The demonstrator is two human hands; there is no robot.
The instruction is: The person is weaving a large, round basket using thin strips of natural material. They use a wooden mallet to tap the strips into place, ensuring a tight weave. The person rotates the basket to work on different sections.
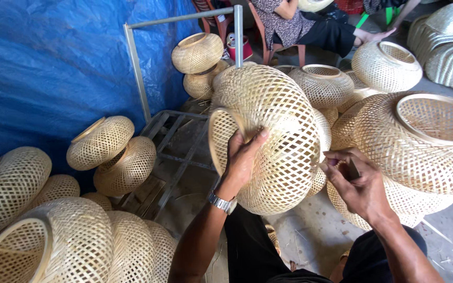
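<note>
Nearest the camera, between the knees of the person, a rounded lampshade of pale woven bamboo lattice (271,136) is held up off the floor. It is gripped at its open rim by the left hand (242,160), whose thumb is hooked over the rim while the fingers are curled inside, apparently so that the shade is steadied and its side wall is turned toward the other hand. The right hand (355,183) is closed around a small dark tool (351,169), whose kind cannot be told, and is held just beside the weave on the right. Little free room is left on that side, where a stack of similar large woven shades (420,141) is crowded close. More shades (53,236) are heaped at lower left. Farther off, a grey metal frame (137,73) is stood against a blue tarpaulin (43,63), and a seated person (310,26) is partly seen beyond.
</note>
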